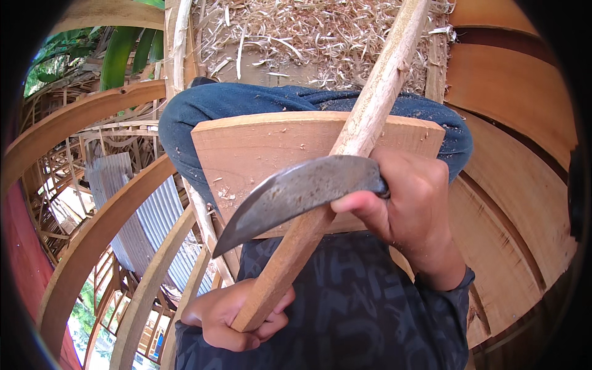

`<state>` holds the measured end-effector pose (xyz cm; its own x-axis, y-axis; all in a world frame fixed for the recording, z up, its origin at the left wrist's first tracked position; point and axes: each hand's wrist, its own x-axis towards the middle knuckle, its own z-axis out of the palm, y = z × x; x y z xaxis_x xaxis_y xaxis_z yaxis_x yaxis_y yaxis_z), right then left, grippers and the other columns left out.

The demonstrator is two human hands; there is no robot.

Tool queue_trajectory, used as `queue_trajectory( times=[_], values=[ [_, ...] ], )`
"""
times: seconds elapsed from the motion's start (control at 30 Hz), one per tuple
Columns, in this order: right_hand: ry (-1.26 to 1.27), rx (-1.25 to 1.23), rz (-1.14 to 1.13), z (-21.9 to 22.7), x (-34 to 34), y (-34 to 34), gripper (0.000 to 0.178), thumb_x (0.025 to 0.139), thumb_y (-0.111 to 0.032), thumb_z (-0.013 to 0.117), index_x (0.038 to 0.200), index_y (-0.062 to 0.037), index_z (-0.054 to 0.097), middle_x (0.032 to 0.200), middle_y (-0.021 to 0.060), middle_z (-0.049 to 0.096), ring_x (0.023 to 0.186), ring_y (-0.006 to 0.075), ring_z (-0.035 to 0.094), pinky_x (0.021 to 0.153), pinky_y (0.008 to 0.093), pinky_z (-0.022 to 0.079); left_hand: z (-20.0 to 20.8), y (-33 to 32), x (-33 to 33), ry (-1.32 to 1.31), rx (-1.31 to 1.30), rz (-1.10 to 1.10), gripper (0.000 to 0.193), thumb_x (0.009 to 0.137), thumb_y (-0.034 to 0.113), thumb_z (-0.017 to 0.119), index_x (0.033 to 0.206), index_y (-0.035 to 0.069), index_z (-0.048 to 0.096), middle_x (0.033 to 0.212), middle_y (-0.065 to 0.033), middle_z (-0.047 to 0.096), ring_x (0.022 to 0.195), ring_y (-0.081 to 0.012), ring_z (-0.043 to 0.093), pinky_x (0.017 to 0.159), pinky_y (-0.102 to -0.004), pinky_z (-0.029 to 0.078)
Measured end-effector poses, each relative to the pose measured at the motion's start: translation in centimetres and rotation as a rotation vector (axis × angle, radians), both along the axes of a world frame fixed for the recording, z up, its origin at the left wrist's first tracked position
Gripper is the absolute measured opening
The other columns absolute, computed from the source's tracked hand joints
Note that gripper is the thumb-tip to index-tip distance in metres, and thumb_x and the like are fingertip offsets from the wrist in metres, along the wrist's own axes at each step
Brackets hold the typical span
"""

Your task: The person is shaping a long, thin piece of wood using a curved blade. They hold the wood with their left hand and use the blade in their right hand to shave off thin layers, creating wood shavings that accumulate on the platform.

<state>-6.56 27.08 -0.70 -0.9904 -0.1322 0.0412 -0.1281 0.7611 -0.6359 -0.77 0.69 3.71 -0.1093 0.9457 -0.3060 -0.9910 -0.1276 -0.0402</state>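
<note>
My left hand is closed round the near end of a long wooden pole, which slants up and away to the right. Its near part looks squared and smooth, while the far part is pale and rough. My right hand grips a curved knife with a broad, dark steel blade; the handle is hidden in my fist. The blade lies across the pole, its tip pointing to the lower left. Whether the edge touches the wood I cannot tell. Beneath both, a flat wooden board rests on my lap.
Curly wood shavings cover the planks beyond my crossed legs. Curved wooden ribs stand to the left, with corrugated metal sheets below them. Wide curved planks form a wall at the right.
</note>
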Motion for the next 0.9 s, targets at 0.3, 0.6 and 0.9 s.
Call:
queue_trajectory(
  times=[0.3, 0.6, 0.9],
  values=[
    [-0.088, -0.035, -0.127, -0.7, -0.1, 1.1, 0.066, 0.087, -0.054, 0.052, 0.055, 0.0034, 0.051, 0.043, 0.0160, 0.041, 0.039, 0.0282, 0.048, 0.041, 0.0360, 0.037, -0.6, 0.4, -0.3, 0.110, 0.074, 0.021, 0.038, 0.065, -0.006, 0.051, 0.091, 0.005, 0.026, 0.061, -0.0021, 0.034, 0.049, -0.0109, 0.035, 0.045, -0.0231, 0.026],
    [-0.184, 0.003, -0.233, -1.4, -2.7, 3.6, 0.063, 0.086, -0.055, 0.054, 0.059, 0.0018, 0.058, 0.046, 0.0155, 0.046, 0.039, 0.0296, 0.049, 0.040, 0.0349, 0.036, -0.1, -0.7, -0.5, 0.010, -0.006, 0.031, 0.039, 0.065, -0.007, 0.051, 0.093, 0.005, 0.026, 0.059, -0.0010, 0.034, 0.047, -0.0101, 0.035, 0.045, -0.0235, 0.026],
    [-0.064, 0.102, -0.217, -3.0, -4.5, 5.7, 0.059, 0.077, -0.057, 0.063, 0.057, -0.0021, 0.057, 0.045, 0.0137, 0.047, 0.041, 0.0307, 0.052, 0.041, 0.0373, 0.040, 0.5, -0.8, 0.1, -0.028, -0.031, 0.066, 0.041, 0.061, -0.010, 0.049, 0.092, 0.004, 0.026, 0.060, -0.0028, 0.034, 0.047, -0.0109, 0.034, 0.046, -0.0233, 0.026]
  ],
)
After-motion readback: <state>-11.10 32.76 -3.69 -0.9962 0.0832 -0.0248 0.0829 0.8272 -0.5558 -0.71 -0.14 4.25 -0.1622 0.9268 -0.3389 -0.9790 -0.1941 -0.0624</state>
